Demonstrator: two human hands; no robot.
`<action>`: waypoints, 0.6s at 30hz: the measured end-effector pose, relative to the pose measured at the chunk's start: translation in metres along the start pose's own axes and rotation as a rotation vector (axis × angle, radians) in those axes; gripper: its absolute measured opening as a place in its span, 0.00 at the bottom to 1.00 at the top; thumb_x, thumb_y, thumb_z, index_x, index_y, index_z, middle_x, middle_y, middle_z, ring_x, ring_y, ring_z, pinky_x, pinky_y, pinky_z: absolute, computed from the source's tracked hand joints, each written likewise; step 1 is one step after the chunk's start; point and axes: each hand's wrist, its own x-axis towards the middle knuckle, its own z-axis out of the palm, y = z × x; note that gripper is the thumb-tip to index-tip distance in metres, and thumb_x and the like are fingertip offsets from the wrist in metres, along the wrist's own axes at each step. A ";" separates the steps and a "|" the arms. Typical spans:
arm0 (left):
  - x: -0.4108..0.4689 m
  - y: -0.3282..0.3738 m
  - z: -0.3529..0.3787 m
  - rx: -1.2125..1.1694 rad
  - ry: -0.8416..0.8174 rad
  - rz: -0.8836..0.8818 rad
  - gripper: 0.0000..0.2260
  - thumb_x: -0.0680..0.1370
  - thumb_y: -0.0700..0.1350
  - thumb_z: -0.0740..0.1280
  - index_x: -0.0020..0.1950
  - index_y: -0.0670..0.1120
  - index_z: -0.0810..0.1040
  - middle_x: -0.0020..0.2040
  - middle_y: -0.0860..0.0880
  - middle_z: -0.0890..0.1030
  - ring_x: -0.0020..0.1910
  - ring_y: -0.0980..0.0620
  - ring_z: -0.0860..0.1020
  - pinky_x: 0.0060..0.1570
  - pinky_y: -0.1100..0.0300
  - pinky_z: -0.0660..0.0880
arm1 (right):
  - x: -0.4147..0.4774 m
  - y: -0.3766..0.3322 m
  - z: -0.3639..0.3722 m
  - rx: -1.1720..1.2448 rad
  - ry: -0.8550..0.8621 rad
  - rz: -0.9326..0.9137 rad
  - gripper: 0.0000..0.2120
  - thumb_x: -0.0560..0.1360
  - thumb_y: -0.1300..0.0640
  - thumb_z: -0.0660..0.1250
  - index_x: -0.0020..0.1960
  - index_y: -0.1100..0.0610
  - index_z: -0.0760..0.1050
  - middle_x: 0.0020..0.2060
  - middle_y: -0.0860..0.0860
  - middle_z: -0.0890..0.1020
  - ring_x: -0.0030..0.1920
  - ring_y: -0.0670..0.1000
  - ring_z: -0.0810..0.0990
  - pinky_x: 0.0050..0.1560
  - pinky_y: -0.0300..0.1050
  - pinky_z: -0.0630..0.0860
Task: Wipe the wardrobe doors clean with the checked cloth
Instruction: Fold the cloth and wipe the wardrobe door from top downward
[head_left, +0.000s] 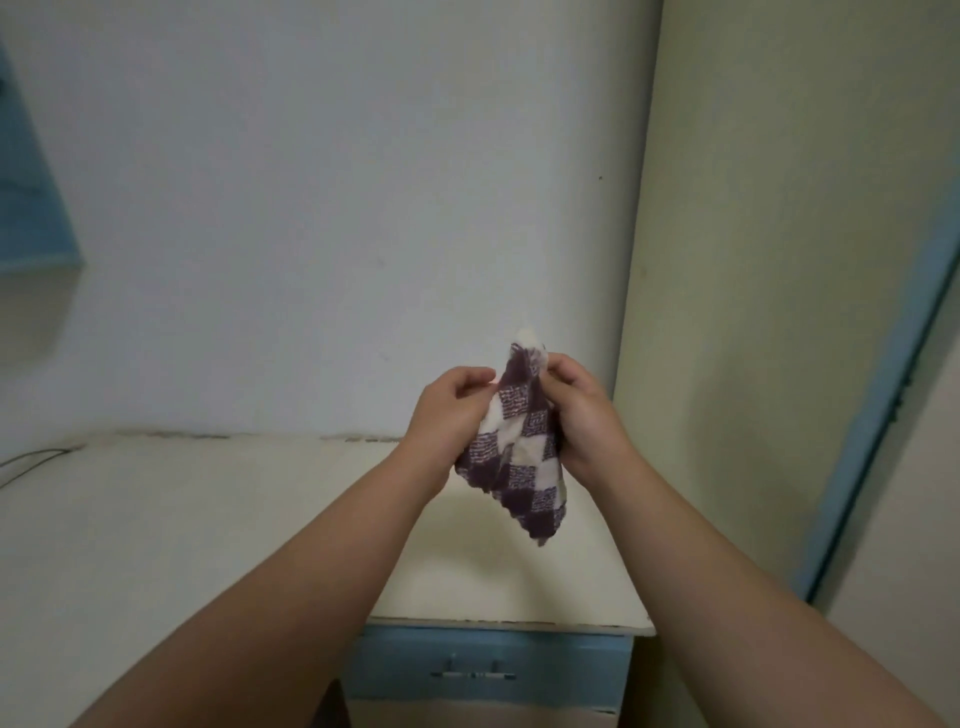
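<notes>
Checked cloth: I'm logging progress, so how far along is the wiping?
Nothing looks wiped yet. Both hands, left hand and right hand, grip the checked cloth above the desk, apparently folding it. The cream panel with blue edging on the right remains untouched.

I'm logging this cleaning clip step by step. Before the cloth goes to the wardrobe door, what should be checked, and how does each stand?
1. Checked cloth in hand: ok.
2. Left hand gripping its edge: ok.
3. Right hand gripping it: ok.
4. Cloth folded into a flat pad: not ok, it hangs bunched.
5. Cloth clear of the desk top: ok.
6. Cloth damp: cannot tell.
</notes>
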 end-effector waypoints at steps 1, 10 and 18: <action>-0.007 0.003 0.003 0.013 -0.067 0.003 0.12 0.75 0.43 0.68 0.58 0.44 0.77 0.49 0.49 0.81 0.45 0.55 0.80 0.45 0.63 0.75 | -0.006 -0.008 0.002 0.005 -0.013 -0.024 0.10 0.77 0.66 0.60 0.42 0.57 0.77 0.33 0.51 0.82 0.35 0.49 0.81 0.38 0.42 0.77; -0.088 0.029 0.030 -0.001 -0.090 0.235 0.04 0.74 0.41 0.69 0.43 0.41 0.80 0.37 0.48 0.80 0.36 0.54 0.77 0.38 0.63 0.74 | -0.085 -0.058 0.001 0.016 0.035 -0.030 0.03 0.68 0.63 0.70 0.38 0.56 0.80 0.33 0.55 0.81 0.35 0.55 0.78 0.41 0.48 0.77; -0.159 0.048 0.048 0.069 -0.060 0.218 0.08 0.71 0.41 0.72 0.39 0.40 0.75 0.34 0.45 0.76 0.35 0.49 0.75 0.38 0.56 0.71 | -0.170 -0.089 -0.015 0.019 0.058 -0.015 0.05 0.75 0.66 0.63 0.43 0.59 0.74 0.33 0.54 0.80 0.32 0.50 0.78 0.34 0.42 0.77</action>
